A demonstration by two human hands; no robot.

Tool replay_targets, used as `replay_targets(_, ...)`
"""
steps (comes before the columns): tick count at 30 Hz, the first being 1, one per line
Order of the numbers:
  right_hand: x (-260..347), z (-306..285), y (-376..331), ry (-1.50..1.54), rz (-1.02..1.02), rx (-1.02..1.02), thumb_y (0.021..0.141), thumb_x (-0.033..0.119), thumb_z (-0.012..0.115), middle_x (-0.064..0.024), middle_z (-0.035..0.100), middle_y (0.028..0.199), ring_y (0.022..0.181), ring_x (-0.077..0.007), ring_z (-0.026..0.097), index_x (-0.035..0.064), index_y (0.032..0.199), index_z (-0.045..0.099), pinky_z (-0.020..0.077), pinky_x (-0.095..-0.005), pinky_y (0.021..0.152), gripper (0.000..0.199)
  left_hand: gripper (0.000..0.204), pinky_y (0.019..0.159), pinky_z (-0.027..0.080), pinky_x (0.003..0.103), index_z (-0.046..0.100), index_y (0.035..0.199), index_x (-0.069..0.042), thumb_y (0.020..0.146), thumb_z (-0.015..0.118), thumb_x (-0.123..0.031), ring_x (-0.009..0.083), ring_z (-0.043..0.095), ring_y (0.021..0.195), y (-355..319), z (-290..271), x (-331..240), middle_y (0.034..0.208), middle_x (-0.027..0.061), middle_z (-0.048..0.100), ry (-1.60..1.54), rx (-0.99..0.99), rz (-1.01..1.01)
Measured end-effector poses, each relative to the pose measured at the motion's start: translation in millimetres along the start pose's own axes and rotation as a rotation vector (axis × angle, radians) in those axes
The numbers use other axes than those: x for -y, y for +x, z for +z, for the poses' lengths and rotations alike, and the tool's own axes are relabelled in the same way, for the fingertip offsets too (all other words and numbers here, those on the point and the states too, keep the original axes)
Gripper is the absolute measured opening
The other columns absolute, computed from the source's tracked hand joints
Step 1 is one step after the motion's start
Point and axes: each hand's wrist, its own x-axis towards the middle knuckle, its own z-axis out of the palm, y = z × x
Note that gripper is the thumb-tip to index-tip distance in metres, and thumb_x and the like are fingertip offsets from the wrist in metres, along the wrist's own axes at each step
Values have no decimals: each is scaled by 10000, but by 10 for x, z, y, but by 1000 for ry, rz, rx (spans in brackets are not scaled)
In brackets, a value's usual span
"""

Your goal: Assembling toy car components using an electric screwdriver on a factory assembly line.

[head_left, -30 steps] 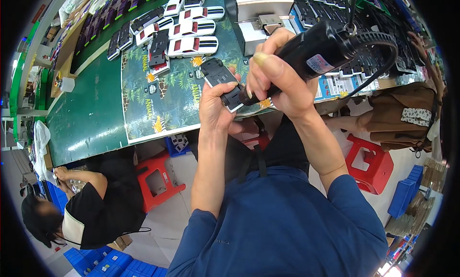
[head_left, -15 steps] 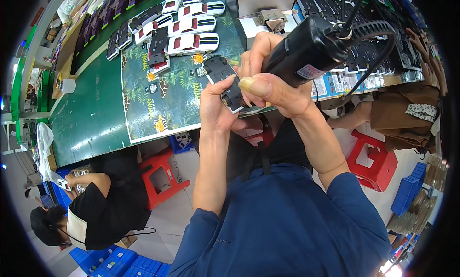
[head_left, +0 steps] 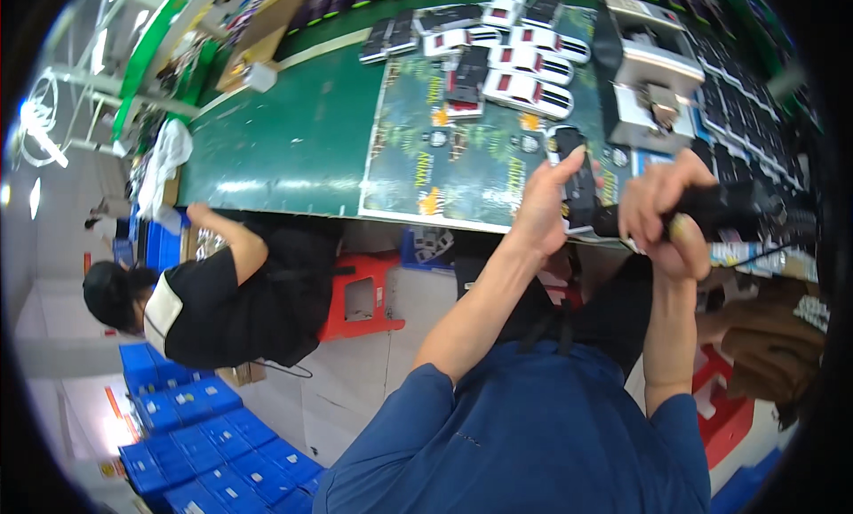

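Observation:
My left hand (head_left: 539, 207) holds a toy car (head_left: 580, 187) with its black underside turned up, at the table's near edge. The thumb presses on the chassis. My right hand (head_left: 665, 214) grips a black electric screwdriver (head_left: 730, 207), which lies sideways with its front end close to the car. Whether the tip touches the car I cannot tell. Beyond the left hand, several white toy cars (head_left: 530, 95) with black stripes lie grouped on a patterned mat (head_left: 480, 181), some of them upside down.
A metal fixture (head_left: 656, 65) stands past my right hand, with rows of black car chassis (head_left: 742, 96) beside it. The green table (head_left: 275, 154) stretches left. A person in black (head_left: 244, 301) sits there near a red stool (head_left: 360, 296). Blue crates (head_left: 218, 443) fill the lower left.
The whole view has swung, so the table and hands appear farther right. The screwdriver has tipped from slanting upward to lying nearly level. Both hands keep their holds.

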Motion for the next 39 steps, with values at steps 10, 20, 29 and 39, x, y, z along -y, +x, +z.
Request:
replay_targets(10,334,-255,-34,-10,-240,55,867,430,674,18,483,628,435,-66,469,88,933,444,461,-204,480,417,967,838,492,427,552,1271,-43,598,715,-717,296,614,943,-165,-1083,-1687,1003,125,601,2298,197,1018)
replay_targets(20,344,-492,-211,-14,-140,7,878,403,688,6,487,631,436,-69,447,83,922,448,441,-216,479,403,956,1099,268,522,469,1369,-48,699,715,-684,329,436,1310,-1187,-2017,-2804,1411,158,470,2479,-484,978)
replay_targets(29,539,-573,-383,57,-122,-61,855,370,702,-18,502,642,467,-114,485,67,934,466,476,-273,487,392,228,700,520,332,647,999,12,796,748,-18,246,652,753,-433,-776,-820,911,140,670,1550,7,1098)
replay_targets(39,1112,-766,-756,-58,-279,-200,863,400,726,15,511,590,422,-87,502,92,913,470,472,-226,442,404,478,759,518,471,659,1025,39,835,737,-393,418,669,843,683,1093,915,926,225,689,1690,-19,679)
